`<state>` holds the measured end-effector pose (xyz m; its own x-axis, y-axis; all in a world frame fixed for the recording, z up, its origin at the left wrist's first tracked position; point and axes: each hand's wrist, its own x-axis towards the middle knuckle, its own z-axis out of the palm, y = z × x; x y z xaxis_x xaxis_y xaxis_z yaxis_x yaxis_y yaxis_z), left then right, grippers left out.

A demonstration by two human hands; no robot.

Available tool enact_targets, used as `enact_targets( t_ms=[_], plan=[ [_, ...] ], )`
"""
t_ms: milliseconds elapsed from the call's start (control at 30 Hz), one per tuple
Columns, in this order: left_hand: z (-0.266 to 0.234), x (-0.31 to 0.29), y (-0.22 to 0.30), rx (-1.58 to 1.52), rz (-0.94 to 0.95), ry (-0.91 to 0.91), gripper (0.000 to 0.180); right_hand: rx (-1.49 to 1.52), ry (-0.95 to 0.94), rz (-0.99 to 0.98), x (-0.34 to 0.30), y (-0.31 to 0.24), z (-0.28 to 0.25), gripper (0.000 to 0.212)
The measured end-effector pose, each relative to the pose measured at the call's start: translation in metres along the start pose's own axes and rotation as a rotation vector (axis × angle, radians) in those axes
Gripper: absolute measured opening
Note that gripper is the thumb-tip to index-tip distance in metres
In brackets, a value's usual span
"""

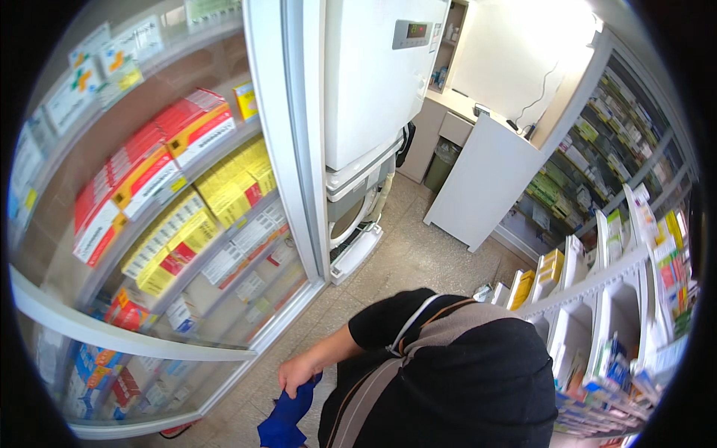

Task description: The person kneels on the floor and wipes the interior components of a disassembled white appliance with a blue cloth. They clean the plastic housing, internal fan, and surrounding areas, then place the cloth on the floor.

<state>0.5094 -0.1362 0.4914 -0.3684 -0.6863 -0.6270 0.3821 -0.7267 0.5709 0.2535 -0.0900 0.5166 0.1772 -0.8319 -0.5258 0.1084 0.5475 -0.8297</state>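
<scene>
My right hand (297, 375) is low, left of centre, closed round a piece of dark blue cloth (286, 418). The cloth hangs down from the fist in folds; its exact kind cannot be made out. My bare forearm (328, 352) comes out of a short black sleeve (385, 322). A grey strap (377, 392) crosses my black top (478, 377). My left hand is not in view.
A shelf cabinet (287, 149) with red, yellow and white boxes stands at left. Ahead are a white appliance (366, 75) with a display, a bin (442, 166) and a white counter (485, 179). Medicine racks (609, 321) line the right side. The floor (407, 246) is speckled.
</scene>
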Motion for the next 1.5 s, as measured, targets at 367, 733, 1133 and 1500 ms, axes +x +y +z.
enact_targets(
  t_ms=[367,733,1133,1500],
  plan=[
    [-0.061,0.051,0.274,-0.311,0.128,-0.321,0.038,-0.042,-0.117,0.021,0.128,-0.074,0.119,0.084],
    [-0.229,0.098,0.488,0.550,0.565,-0.084,0.031,0.286,-0.478,0.059,0.447,-0.267,0.337,0.057],
    [-0.391,0.285,0.862,1.542,0.935,0.183,0.039,0.176,-0.299,0.083,0.657,-0.350,0.419,0.060],
    [-0.256,0.576,0.965,1.491,1.201,0.059,0.037,0.436,0.400,-0.077,0.665,-0.388,0.510,0.053]
  ],
)
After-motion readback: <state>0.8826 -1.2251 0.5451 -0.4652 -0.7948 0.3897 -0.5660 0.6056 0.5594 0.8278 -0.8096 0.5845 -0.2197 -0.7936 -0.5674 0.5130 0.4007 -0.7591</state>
